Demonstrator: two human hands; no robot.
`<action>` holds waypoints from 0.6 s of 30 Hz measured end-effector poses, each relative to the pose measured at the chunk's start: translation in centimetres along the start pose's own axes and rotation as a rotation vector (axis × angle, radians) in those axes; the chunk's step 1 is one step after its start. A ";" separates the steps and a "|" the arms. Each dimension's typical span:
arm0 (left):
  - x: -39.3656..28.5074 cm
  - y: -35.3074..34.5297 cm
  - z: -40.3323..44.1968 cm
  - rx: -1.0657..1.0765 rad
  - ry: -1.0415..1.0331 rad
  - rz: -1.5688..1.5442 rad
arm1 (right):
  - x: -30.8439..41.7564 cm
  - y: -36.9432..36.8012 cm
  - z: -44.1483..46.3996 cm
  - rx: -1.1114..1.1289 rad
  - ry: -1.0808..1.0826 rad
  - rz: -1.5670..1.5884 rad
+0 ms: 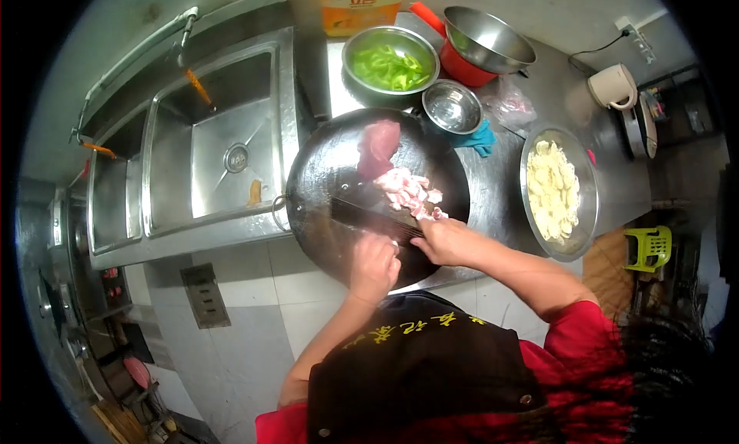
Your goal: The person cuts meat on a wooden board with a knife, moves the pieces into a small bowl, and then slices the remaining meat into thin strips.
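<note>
The right hand is closed around a knife, and its fingers hide the handle. The dark blade is hard to see against the big round dark pan. The left hand has its fingers bent in, near the blade. Its fingertips are partly hidden, so I cannot tell if it holds anything. A pink lump of meat lies on the pan, just beside the small meat pieces.

One steel bowl has green strips in it. A wide bowl holds pale slices. A yellow tub is cut off at the top.
</note>
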State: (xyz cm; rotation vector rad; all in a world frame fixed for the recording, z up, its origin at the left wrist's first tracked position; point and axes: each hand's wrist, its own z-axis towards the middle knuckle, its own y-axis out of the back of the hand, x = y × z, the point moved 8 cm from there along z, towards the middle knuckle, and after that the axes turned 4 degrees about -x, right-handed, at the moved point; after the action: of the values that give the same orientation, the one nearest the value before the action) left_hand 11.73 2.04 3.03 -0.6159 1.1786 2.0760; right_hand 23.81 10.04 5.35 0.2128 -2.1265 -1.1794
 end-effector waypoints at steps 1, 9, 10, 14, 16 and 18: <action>0.0 0.0 -0.1 0.005 -0.006 0.009 | 0.5 -0.4 1.1 0.004 0.001 -0.008; 0.6 0.7 -0.6 -0.140 0.048 0.080 | -0.2 -0.2 -1.6 0.047 -0.103 -0.063; 0.9 0.8 -0.7 -0.147 0.057 0.066 | -1.3 -0.6 -2.5 0.129 -0.126 -0.106; 0.7 0.1 -0.9 -0.040 0.003 -0.011 | -1.1 0.3 -3.1 0.104 -0.134 -0.095; 0.0 -0.2 -0.8 0.056 -0.049 -0.064 | -0.2 -0.4 -1.7 0.075 -0.127 -0.083; -0.6 -0.3 -0.9 0.106 -0.083 -0.140 | 0.6 -0.8 -0.7 0.015 -0.101 -0.078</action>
State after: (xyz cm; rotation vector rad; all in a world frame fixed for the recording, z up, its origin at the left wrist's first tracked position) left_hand 12.44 1.21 2.80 -0.5408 1.1563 1.8911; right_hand 23.67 8.83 5.31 0.2493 -2.2337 -1.2426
